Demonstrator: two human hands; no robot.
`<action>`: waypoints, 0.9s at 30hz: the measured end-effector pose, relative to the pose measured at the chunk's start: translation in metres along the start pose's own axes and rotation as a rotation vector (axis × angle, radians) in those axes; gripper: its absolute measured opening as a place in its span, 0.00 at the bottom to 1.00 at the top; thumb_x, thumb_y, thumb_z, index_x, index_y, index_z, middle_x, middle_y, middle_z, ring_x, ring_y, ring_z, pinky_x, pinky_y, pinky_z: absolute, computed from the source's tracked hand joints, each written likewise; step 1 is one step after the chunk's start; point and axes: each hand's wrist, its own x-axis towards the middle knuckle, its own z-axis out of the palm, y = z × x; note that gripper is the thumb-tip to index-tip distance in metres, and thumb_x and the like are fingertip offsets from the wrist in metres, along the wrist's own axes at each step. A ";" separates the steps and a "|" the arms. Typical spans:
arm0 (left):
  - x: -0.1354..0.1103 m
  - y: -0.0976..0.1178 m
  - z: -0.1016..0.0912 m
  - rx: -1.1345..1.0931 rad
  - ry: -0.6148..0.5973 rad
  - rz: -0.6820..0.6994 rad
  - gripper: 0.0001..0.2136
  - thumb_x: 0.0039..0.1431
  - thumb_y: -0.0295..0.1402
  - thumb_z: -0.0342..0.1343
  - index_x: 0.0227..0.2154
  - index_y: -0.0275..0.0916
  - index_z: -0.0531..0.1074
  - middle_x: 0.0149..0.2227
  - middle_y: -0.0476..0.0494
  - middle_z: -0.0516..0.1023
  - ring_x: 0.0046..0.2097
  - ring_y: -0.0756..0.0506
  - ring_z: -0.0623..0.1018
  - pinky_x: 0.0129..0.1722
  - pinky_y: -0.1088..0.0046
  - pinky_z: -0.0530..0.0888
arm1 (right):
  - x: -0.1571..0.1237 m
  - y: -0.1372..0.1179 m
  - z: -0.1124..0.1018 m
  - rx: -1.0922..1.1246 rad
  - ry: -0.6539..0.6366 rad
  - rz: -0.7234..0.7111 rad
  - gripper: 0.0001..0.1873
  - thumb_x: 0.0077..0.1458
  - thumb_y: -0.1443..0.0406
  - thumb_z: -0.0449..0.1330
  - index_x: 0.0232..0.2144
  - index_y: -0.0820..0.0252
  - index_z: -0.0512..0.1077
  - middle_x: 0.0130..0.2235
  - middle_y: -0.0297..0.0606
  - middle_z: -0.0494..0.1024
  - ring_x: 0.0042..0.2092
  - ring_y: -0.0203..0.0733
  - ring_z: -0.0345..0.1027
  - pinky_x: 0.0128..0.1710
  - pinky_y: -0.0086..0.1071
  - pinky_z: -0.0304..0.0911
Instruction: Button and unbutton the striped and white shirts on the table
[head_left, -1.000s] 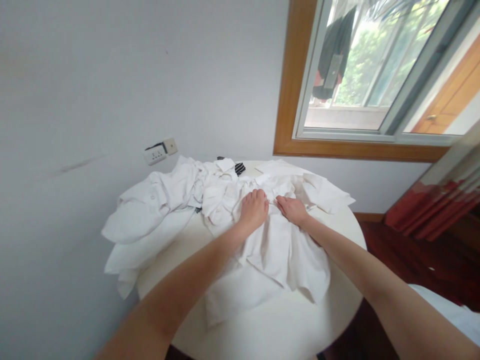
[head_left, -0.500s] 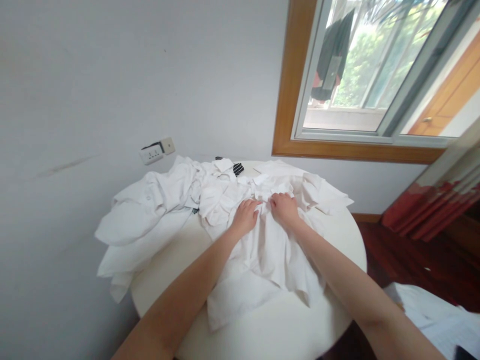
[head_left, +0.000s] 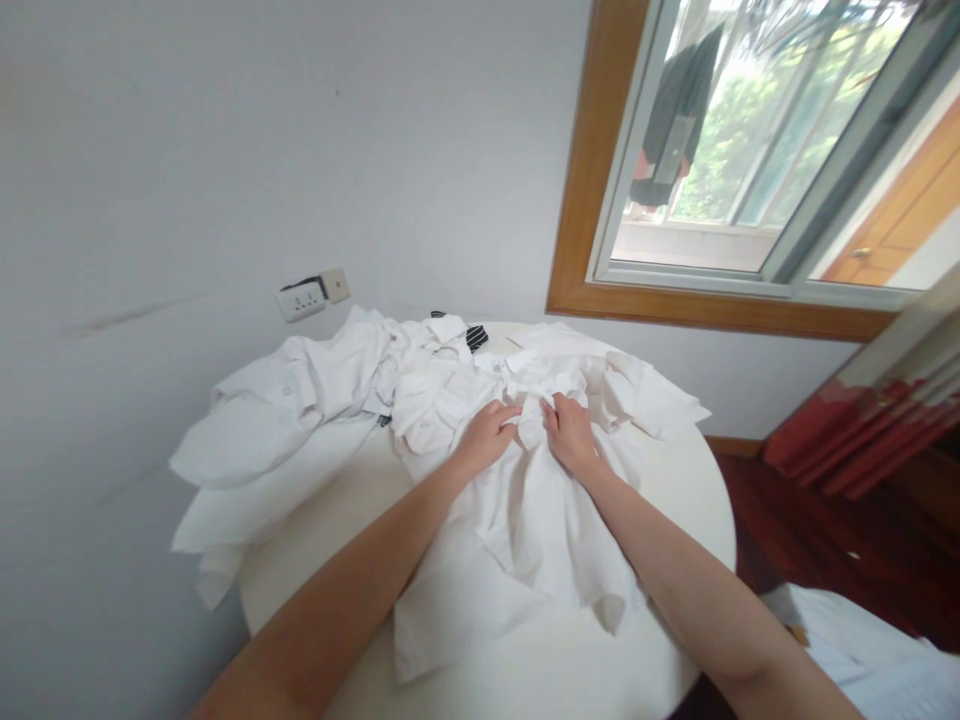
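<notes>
A crumpled white shirt (head_left: pixel 536 500) lies spread over the round white table (head_left: pixel 675 490), its folds fanning toward me. My left hand (head_left: pixel 487 435) is closed on the cloth near its upper middle. Just to the right, my right hand (head_left: pixel 570 430) pinches the same garment, with a small raised flap of fabric between the two hands. Some of the fingertips are hidden in the folds.
A heap of white clothes (head_left: pixel 277 420) hangs over the table's left edge by the wall. Black striped cloth (head_left: pixel 476 338) shows at the back. More white fabric (head_left: pixel 862 640) lies low at the right. A wall socket (head_left: pixel 301 300) and a window frame (head_left: pixel 720 308) are behind.
Both hands stay on the shirt. The cloth between them has lifted into a small flap, and its lower edge has shifted slightly toward me. The view has moved a little.
</notes>
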 end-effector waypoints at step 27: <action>0.001 -0.003 0.002 -0.180 -0.008 0.052 0.13 0.62 0.35 0.49 0.44 0.39 0.74 0.39 0.42 0.75 0.43 0.46 0.73 0.47 0.68 0.70 | 0.005 0.007 0.012 0.316 0.137 0.099 0.19 0.66 0.57 0.39 0.28 0.57 0.60 0.28 0.35 0.69 0.31 0.39 0.61 0.33 0.30 0.51</action>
